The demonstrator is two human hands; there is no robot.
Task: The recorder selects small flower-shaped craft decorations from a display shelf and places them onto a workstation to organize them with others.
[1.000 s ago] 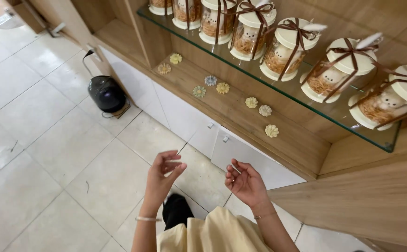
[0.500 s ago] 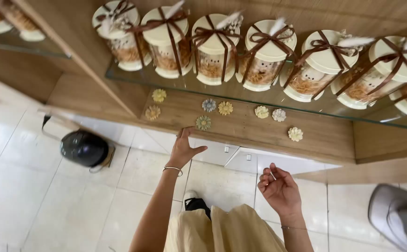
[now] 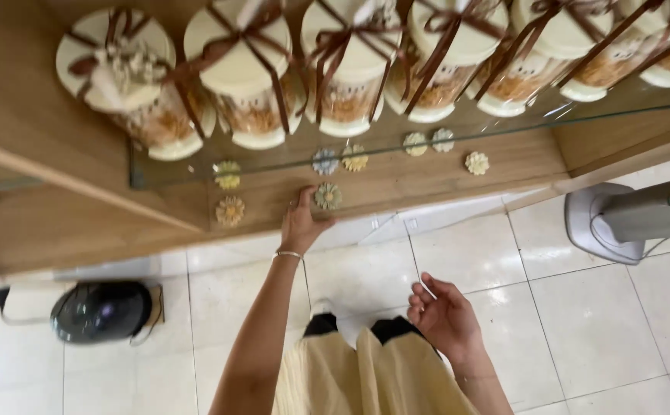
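My left hand reaches up to the wooden shelf, fingertips resting on its surface just left of a small green flower-shaped piece. It holds nothing. My right hand hangs lower over the tiled floor, palm up, fingers loosely curled and empty. More flower-shaped pieces lie along the shelf: an orange one, a yellow-green one, a blue one, a yellow one and a cream one.
A glass shelf above carries a row of cream round boxes tied with brown ribbon. A black round appliance sits on the floor at left. A grey fan base stands at right. White cabinet doors sit under the wooden shelf.
My left hand has gone further up and now touches the shelf beside the green flower piece. My right hand has dropped a little lower. The view has swung closer to the shelf.
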